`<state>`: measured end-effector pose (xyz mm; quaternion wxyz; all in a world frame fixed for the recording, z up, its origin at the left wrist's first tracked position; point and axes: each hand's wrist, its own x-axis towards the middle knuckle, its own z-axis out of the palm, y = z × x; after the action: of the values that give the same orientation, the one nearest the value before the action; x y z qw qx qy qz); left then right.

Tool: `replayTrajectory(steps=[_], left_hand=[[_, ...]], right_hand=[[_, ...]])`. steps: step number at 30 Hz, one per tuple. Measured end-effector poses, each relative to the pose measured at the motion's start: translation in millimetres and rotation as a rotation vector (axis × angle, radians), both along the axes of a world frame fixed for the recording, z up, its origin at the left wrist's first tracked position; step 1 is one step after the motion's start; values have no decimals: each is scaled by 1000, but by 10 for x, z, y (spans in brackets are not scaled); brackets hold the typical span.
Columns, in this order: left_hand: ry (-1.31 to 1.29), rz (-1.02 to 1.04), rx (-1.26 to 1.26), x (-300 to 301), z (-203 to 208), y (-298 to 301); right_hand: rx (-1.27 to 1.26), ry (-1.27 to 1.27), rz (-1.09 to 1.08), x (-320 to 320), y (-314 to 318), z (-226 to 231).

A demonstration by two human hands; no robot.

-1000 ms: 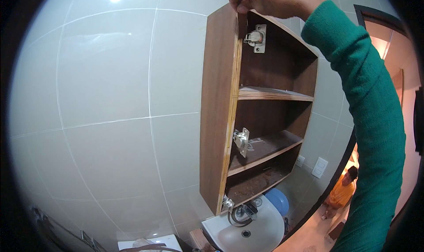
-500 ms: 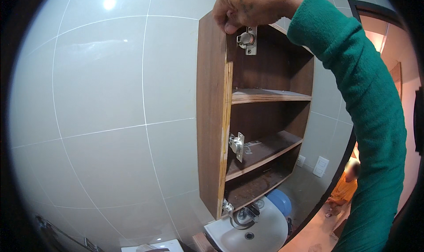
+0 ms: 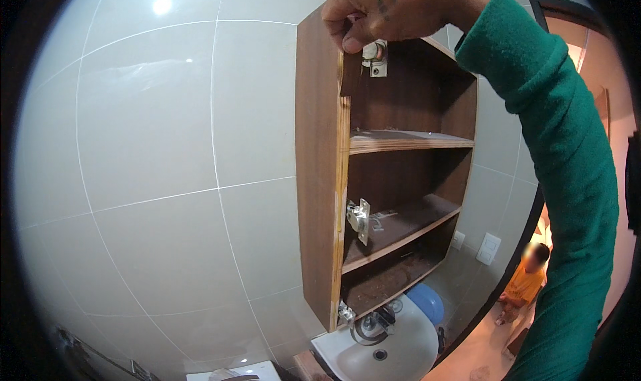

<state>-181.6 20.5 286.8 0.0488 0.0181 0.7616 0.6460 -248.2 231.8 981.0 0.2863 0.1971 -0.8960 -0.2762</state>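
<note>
My right hand (image 3: 394, 14) reaches up to the top left front corner of a brown wooden wall cabinet (image 3: 317, 174) without a door. Its fingers are closed, thumb and forefinger pinching a short brown edging strip (image 3: 349, 77) against the front edge. Below the strip, that edge shows bare, yellowish wood. Just beside my thumb, a metal hinge (image 3: 378, 64) is fixed inside the cabinet, partly covered by the hand. A second hinge (image 3: 360, 221) sits at mid-height, and a third hinge (image 3: 346, 313) near the bottom. My left hand is out of view.
Under the cabinet stands a white washbasin (image 3: 400, 354) with a faucet (image 3: 380, 319) and a blue bowl (image 3: 426, 303). Grey tiles cover the wall (image 3: 147, 134). Right of the basin are a switch plate (image 3: 489, 249) and a doorway, where a person in orange (image 3: 524, 281) sits.
My right wrist and sleeve have shifted slightly right, while the fingers stay at the corner. The strip's lower part shows more plainly along the edge. The person in the doorway is more visible.
</note>
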Motion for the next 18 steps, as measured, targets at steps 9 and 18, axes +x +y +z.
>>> replayTrajectory(steps=[9,18], left_hand=[[41,13,44,-57,-310,4],[22,-10,77,0,27,6]], right_hand=[[-12,39,30,-19,209,-133],[-809,245,559,-207,1059,-1615]])
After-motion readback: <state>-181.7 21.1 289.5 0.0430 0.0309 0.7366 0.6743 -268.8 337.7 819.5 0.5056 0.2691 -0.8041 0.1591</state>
